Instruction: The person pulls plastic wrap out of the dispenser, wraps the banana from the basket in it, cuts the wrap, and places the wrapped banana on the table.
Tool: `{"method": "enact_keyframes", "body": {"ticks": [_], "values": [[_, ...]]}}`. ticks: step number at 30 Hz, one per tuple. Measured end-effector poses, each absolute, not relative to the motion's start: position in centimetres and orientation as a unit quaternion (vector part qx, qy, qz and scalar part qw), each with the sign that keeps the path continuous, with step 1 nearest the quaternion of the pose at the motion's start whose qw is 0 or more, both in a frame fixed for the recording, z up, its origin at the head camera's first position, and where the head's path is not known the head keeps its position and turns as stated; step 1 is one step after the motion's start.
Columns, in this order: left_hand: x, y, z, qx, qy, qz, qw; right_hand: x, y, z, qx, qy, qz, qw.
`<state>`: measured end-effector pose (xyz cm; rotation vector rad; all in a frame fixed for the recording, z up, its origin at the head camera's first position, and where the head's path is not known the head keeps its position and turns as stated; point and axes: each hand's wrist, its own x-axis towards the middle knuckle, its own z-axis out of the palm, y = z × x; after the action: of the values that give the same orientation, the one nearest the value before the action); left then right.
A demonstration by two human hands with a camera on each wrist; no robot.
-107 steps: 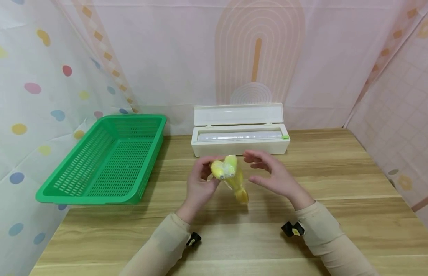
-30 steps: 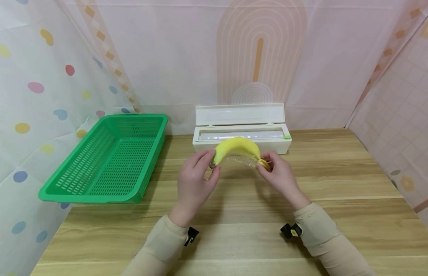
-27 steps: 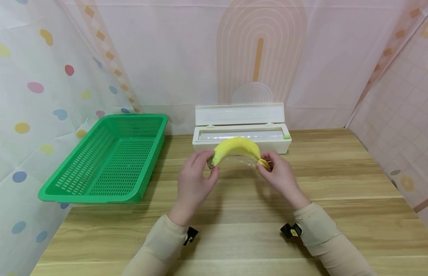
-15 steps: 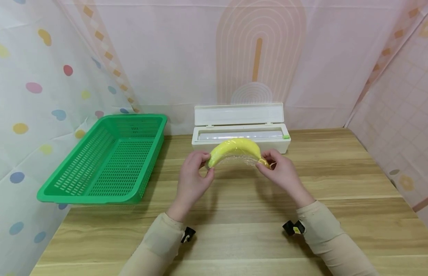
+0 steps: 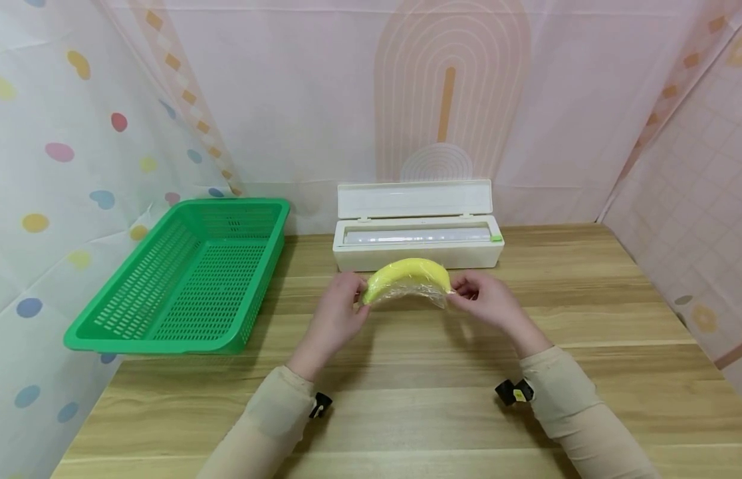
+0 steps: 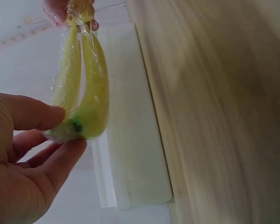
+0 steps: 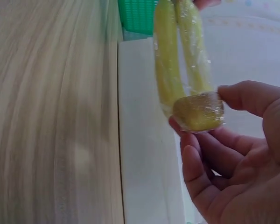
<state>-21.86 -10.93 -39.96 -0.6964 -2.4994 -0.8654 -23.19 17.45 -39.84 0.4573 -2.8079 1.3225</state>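
Observation:
A small bunch of two yellow bananas, joined at the stem and wrapped in clear cling film, is held up above the table. My left hand pinches the tips of the bananas between thumb and fingers. At the other end, my right hand grips the brownish stem end through the film. The left wrist view shows both bananas side by side with a gap between them and a greenish tip near my thumb.
Behind the bananas stands a white cling film dispenser with its lid raised and a roll inside. To the left sits a green plastic basket. A patterned cloth hangs behind the wooden table.
Earlier, the left hand alone held the bunch end-on, with the right hand apart. Both hands then took its two ends. In the last half second they have lowered it slightly toward me.

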Motion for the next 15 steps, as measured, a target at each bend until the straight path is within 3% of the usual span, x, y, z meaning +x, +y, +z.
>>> {"method": "enact_keyframes", "body": {"ticks": [8, 15], "values": [[-22.2, -10.8, -40.6, -0.242, -0.925, -0.279, 0.093, -23.6, 17.8, -40.6, 0.172, -0.896, 0.406, -0.047], [-22.6, -10.6, -41.0, -0.253, -0.930, -0.261, 0.057, -23.7, 17.8, -41.2, 0.179, -0.903, 0.386, -0.060]]}}
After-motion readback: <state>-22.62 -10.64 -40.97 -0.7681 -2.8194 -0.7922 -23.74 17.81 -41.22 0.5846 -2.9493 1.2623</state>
